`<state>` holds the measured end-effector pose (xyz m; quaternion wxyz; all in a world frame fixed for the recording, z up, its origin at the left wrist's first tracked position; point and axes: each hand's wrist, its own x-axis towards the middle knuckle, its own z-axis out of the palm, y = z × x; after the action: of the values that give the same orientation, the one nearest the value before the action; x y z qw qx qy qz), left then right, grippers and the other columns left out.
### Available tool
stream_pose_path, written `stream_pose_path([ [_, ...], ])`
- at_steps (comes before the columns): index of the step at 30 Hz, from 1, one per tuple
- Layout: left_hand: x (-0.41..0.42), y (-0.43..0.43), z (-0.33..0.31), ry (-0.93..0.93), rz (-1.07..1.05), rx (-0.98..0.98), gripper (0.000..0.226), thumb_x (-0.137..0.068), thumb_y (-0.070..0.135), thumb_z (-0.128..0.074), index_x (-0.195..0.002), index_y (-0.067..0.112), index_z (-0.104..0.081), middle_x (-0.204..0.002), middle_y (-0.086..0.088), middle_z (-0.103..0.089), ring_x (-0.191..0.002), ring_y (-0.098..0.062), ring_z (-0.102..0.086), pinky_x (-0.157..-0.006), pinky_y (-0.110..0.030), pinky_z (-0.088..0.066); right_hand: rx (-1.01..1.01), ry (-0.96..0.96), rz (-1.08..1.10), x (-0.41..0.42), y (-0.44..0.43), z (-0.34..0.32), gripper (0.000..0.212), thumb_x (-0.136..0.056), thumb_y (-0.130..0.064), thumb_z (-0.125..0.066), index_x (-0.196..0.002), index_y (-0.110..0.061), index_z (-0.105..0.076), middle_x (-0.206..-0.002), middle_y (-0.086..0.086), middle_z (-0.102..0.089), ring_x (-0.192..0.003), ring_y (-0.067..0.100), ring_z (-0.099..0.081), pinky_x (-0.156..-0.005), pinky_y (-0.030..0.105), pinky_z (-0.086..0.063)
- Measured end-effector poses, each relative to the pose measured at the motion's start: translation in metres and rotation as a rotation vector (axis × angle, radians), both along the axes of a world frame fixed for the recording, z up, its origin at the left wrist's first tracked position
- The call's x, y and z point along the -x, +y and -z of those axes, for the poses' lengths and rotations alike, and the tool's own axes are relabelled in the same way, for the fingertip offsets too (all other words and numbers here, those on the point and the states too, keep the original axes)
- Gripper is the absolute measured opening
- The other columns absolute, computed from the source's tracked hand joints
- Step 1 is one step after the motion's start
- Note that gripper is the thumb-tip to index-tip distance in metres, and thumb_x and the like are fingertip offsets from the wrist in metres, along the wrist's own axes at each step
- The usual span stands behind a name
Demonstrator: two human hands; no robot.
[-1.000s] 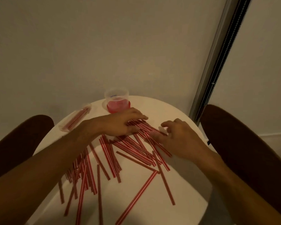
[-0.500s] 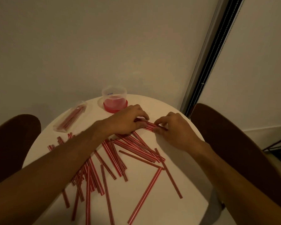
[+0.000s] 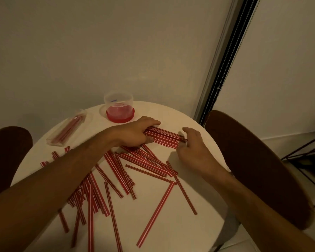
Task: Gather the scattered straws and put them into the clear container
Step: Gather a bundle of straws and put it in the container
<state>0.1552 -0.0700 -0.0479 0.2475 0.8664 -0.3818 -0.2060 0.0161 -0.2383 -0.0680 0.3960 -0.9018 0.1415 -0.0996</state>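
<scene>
Red-striped straws (image 3: 163,138) lay bundled near the desk's far edge, long axis running left to right; the left hand (image 3: 135,134) clasped one end, the right hand (image 3: 190,148) met the other with loosely spread fingers. Just beyond the left hand stood the clear container (image 3: 119,110); more straws littered the middle.

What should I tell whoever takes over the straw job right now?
Left hand closed on a bundle of straws lying on the round table. Right hand open, fingertips squaring the bundle's far ends.
Clear container upright at the table's back edge, no straws standing in it.
Done: one bundle gathered.
Left: drop it in, then collect the loose straws across the middle and near left.
</scene>
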Motion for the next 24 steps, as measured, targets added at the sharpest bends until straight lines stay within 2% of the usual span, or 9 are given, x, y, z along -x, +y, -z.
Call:
stream_pose_path([
  [4, 0.002, -0.006, -0.002, 0.007, -0.029, 0.017, 0.061, -0.095, 0.017, -0.058, -0.148, 0.033, -0.032, -0.150, 0.007, -0.033, -0.120, -0.006, -0.038, -0.095, -0.023, -0.034, -0.056, -0.014, -0.030, -0.014, 0.004, -0.004, 0.060, -0.095, -0.013, -0.053, -0.149, -0.018, -0.027, -0.154, 0.004, -0.027, -0.134, 0.018, -0.034, -0.093, 0.021, -0.038],
  [6, 0.004, -0.009, -0.003, 0.003, -0.039, 0.019, 0.061, -0.095, 0.015, -0.058, -0.148, 0.031, -0.033, -0.149, 0.006, -0.035, -0.118, -0.006, -0.039, -0.093, -0.022, -0.034, -0.088, -0.039, -0.038, -0.020, 0.005, -0.004, 0.061, -0.094, -0.010, -0.055, -0.148, -0.020, -0.028, -0.154, 0.003, -0.027, -0.123, 0.010, -0.036, -0.073, 0.005, -0.042],
  [7, 0.005, -0.010, -0.004, 0.001, -0.038, 0.017, 0.060, -0.095, 0.014, -0.058, -0.148, 0.030, -0.033, -0.149, 0.005, -0.035, -0.118, -0.006, -0.039, -0.093, -0.022, -0.034, -0.104, -0.054, -0.042, -0.021, 0.006, -0.003, 0.061, -0.094, -0.009, -0.056, -0.148, -0.020, -0.029, -0.153, 0.002, -0.028, -0.119, 0.008, -0.036, -0.062, 0.003, -0.041],
  [11, 0.008, -0.013, -0.007, 0.050, -0.046, 0.027, 0.060, -0.096, 0.018, -0.057, -0.149, 0.030, -0.031, -0.149, 0.005, -0.036, -0.123, -0.012, -0.043, -0.091, -0.024, -0.037, -0.146, -0.098, -0.052, -0.027, 0.006, -0.003, 0.062, -0.092, -0.007, -0.057, -0.147, -0.021, -0.032, -0.154, 0.002, -0.028, -0.127, 0.013, -0.038, -0.063, 0.005, -0.038],
  [15, 0.010, -0.016, -0.008, 0.010, -0.055, 0.002, 0.064, -0.094, 0.024, -0.061, -0.150, 0.026, -0.030, -0.149, 0.003, -0.035, -0.129, -0.018, -0.043, -0.097, -0.026, -0.037, -0.180, -0.121, -0.094, -0.032, 0.005, -0.003, 0.063, -0.090, -0.002, -0.059, -0.146, -0.019, -0.035, -0.153, 0.003, -0.029, -0.118, 0.006, -0.033, -0.056, -0.006, -0.037],
  [17, 0.012, -0.017, -0.006, -0.064, -0.039, -0.030, 0.062, -0.093, 0.026, -0.062, -0.148, 0.022, -0.034, -0.146, 0.002, -0.036, -0.126, -0.018, -0.044, -0.101, -0.028, -0.038, -0.144, -0.100, -0.129, -0.033, 0.003, -0.004, 0.065, -0.088, -0.002, -0.061, -0.146, -0.020, -0.036, -0.151, 0.003, -0.031, -0.119, 0.007, -0.035, -0.062, -0.004, -0.039],
  [20, 0.014, -0.018, -0.005, -0.169, -0.031, -0.030, 0.052, -0.093, 0.025, -0.062, -0.141, 0.018, -0.046, -0.135, -0.002, -0.044, -0.118, -0.017, -0.047, -0.102, -0.029, -0.039, 0.059, -0.048, -0.201, -0.036, -0.002, -0.008, 0.060, -0.087, -0.010, -0.065, -0.143, -0.015, -0.043, -0.144, 0.007, -0.042, -0.127, 0.018, -0.043, -0.091, 0.014, -0.036],
  [22, 0.016, -0.017, -0.005, -0.238, -0.039, -0.015, 0.044, -0.093, 0.025, -0.063, -0.135, 0.018, -0.054, -0.127, -0.001, -0.049, -0.112, -0.017, -0.050, -0.098, -0.029, -0.042, 0.193, -0.032, -0.258, -0.036, -0.005, -0.012, 0.046, -0.090, -0.021, -0.066, -0.134, -0.014, -0.054, -0.131, 0.009, -0.052, -0.120, 0.022, -0.047, -0.094, 0.024, -0.038],
  [24, 0.018, -0.018, -0.005, -0.306, -0.063, -0.023, 0.039, -0.092, 0.025, -0.064, -0.131, 0.019, -0.058, -0.122, 0.000, -0.052, -0.109, -0.018, -0.052, -0.098, -0.038, -0.045, 0.323, -0.017, -0.283, -0.037, -0.006, -0.015, 0.038, -0.092, -0.030, -0.065, -0.127, -0.016, -0.061, -0.121, 0.008, -0.054, -0.113, 0.023, -0.047, -0.094, 0.033, -0.041],
])
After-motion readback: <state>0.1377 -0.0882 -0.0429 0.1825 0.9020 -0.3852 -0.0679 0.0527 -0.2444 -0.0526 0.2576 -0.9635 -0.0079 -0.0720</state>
